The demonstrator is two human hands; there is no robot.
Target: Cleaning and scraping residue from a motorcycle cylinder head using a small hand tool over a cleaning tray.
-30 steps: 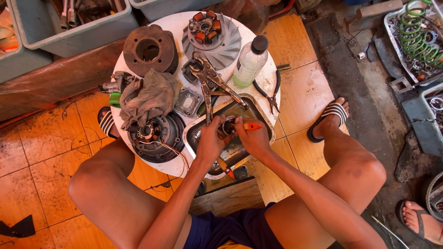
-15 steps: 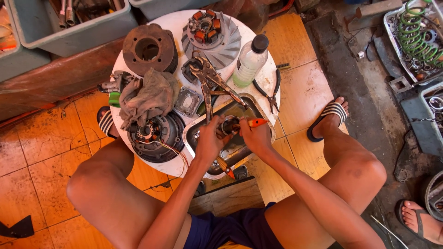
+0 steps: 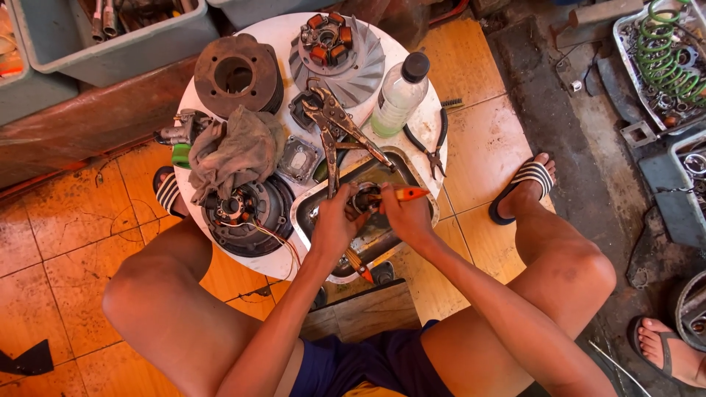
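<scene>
I see my left hand (image 3: 334,220) clamped on a small round metal part (image 3: 362,198) over the steel tray (image 3: 309,209) at the desk's near edge; my right hand (image 3: 407,218) grips an orange-handled screwdriver (image 3: 401,194), shaft pointing left into the part.

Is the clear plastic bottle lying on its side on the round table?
No, the clear bottle stands upright with its black cap on top, near the table's far edge.

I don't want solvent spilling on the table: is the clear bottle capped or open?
Capped. The clear bottle stands on the round white table with its dark cap on top.
</scene>
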